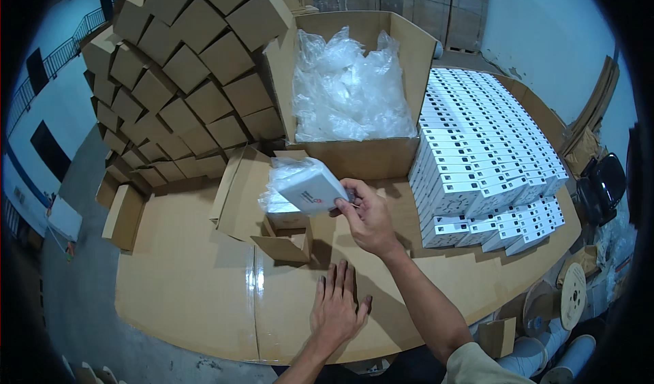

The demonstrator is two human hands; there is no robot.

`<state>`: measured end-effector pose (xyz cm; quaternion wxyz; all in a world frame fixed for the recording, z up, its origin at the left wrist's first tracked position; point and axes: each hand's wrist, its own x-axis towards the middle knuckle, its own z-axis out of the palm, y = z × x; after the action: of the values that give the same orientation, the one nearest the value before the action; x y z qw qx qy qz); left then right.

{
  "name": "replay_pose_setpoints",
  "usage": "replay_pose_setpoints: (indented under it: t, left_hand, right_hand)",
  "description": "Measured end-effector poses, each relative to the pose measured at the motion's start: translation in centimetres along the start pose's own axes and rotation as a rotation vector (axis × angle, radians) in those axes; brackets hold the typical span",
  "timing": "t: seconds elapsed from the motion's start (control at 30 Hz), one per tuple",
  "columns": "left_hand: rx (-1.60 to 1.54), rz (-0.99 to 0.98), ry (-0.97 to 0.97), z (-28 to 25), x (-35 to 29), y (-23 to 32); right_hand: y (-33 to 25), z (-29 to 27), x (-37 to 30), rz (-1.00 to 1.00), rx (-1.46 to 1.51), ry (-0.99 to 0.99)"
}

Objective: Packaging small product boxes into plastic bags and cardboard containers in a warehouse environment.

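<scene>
- Step in hand, as judged: handling a white flat unit (313, 189) with clear plastic wrap (274, 181) against its left end, above a small open carton (283, 246).
- Advisable: pinch by the edges, off the printed face; support the far left end too, given likely droop from a one-end grip.
- Gather loose wrap close before any lowering; possible snagging on the carton's flaps. Extent of wrap behind the unit: cannot tell.
- Steady the carton with the free hand if tipping seems likely.
- Right hand (368, 215): pinching the unit's right end, thumb on the near side.
- Left hand (337, 305): palm down, fingers slightly spread, holding nothing, near the front edge of the bench (194, 285).
- Unit position: just left of the right hand, beyond the left hand, raised off the bench, well back from its front edge.
</scene>
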<state>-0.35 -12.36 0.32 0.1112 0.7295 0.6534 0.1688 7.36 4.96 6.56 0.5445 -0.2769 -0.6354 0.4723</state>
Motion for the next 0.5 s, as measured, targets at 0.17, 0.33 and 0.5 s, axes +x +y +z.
replay_pose_setpoints:
  t: [0.17,0.33,0.5]
  left_hand:
    - [-0.018,-0.001,0.033,-0.7,-2.8,-0.1]
    - [-0.032,0.002,0.047,-0.7,-2.7,-0.2]
    - [-0.022,-0.009,0.034,-0.9,-2.5,0.1]
  right_hand:
    - [0.3,1.9,1.0,0.095,-0.059,-0.168]
    - [-0.2,1.8,2.4,-0.038,-0.39,-0.312]
    - [0.1,3.4,3.4,-0.258,-0.727,-0.527]
